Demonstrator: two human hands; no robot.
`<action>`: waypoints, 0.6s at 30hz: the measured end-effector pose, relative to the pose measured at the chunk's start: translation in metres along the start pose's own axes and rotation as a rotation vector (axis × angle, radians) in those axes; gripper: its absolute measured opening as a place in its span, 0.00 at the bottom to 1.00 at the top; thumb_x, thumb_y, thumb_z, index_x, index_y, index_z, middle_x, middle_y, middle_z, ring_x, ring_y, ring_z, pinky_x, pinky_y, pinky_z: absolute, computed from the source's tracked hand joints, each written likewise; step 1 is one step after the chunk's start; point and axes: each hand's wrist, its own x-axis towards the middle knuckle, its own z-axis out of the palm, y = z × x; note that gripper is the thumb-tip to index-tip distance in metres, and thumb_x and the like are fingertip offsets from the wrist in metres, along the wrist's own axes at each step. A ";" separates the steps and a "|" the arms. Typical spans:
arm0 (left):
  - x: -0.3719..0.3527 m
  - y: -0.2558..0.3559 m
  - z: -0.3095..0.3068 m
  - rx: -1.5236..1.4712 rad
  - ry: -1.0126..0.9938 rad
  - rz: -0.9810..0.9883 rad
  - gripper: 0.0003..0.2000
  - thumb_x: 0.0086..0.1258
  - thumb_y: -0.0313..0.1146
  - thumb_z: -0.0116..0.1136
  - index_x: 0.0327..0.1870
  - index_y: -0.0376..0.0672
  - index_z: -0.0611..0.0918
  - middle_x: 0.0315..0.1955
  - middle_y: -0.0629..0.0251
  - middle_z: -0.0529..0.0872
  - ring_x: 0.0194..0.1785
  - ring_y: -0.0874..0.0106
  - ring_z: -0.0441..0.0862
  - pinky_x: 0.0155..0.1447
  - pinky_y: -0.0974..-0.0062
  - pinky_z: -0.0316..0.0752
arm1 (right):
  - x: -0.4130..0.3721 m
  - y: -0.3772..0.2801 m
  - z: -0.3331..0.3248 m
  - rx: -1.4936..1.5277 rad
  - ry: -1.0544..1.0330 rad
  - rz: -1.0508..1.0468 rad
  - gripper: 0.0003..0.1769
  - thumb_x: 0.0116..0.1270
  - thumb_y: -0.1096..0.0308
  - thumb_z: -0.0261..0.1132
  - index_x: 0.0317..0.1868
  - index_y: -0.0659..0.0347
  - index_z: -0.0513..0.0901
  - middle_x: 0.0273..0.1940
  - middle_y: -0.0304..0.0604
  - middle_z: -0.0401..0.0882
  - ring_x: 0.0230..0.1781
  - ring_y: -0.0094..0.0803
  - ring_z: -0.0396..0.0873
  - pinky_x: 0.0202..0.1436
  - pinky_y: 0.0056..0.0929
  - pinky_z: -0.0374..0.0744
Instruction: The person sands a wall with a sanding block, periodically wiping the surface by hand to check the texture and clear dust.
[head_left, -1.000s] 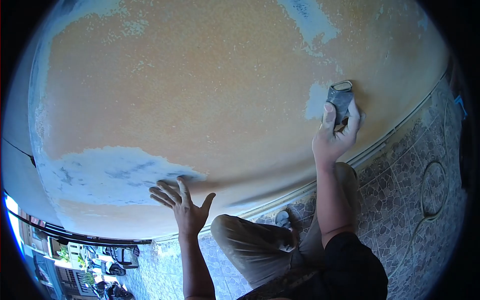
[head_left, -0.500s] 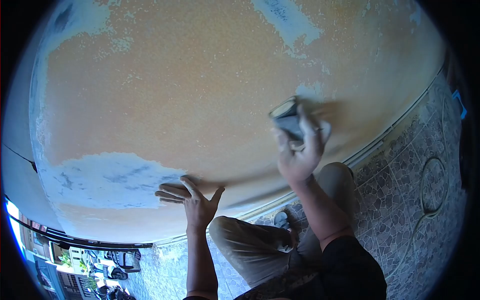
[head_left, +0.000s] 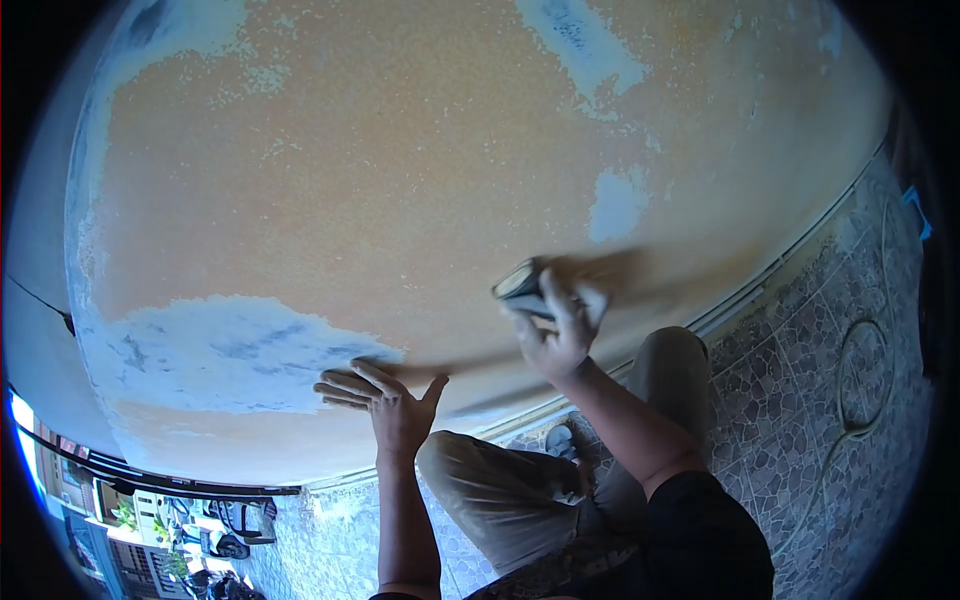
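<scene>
A large curved panel (head_left: 400,190) with a tan coating and pale patches fills most of the view. My right hand (head_left: 562,335) grips a sanding block (head_left: 520,287) wrapped in dark sheet, its lighter end facing up and left. The block is at the tan surface, slightly blurred, and its underside is hidden. At the lower edge of a big whitish patch (head_left: 235,350), my left hand (head_left: 395,410) rests with fingers spread and thumb out, holding nothing. A smaller pale patch (head_left: 617,205) lies above and to the right of the block.
My bent knees (head_left: 480,480) are close below the panel's lower edge. Stone-patterned paving (head_left: 760,430) runs along the right, with a looped hose (head_left: 848,430) on it. Plants and assorted objects (head_left: 230,530) stand at the lower left.
My right hand and the sanding block have moved down and left across the panel, uncovering the small pale patch. My left hand has stayed nearly in place.
</scene>
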 end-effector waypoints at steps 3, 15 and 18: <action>-0.003 0.006 -0.003 -0.043 -0.057 -0.086 0.74 0.55 0.68 0.70 0.75 0.30 0.23 0.66 0.09 0.18 0.69 0.15 0.11 0.63 0.17 0.14 | -0.016 -0.012 0.001 -0.026 -0.173 -0.171 0.29 0.59 0.54 0.80 0.61 0.50 0.85 0.49 0.39 0.71 0.48 0.35 0.70 0.53 0.36 0.70; -0.004 0.011 -0.002 0.062 -0.078 -0.054 0.76 0.53 0.63 0.75 0.72 0.25 0.20 0.65 0.09 0.17 0.70 0.16 0.12 0.66 0.19 0.16 | -0.008 0.000 0.003 -0.037 -0.006 -0.052 0.33 0.62 0.52 0.78 0.64 0.56 0.80 0.48 0.39 0.70 0.47 0.36 0.71 0.52 0.39 0.73; -0.006 0.011 -0.002 0.037 -0.099 -0.069 0.76 0.53 0.63 0.75 0.72 0.24 0.21 0.65 0.08 0.17 0.70 0.17 0.12 0.65 0.19 0.15 | -0.017 -0.006 0.002 -0.068 -0.183 -0.223 0.32 0.59 0.50 0.79 0.62 0.49 0.83 0.47 0.36 0.70 0.46 0.35 0.70 0.53 0.39 0.69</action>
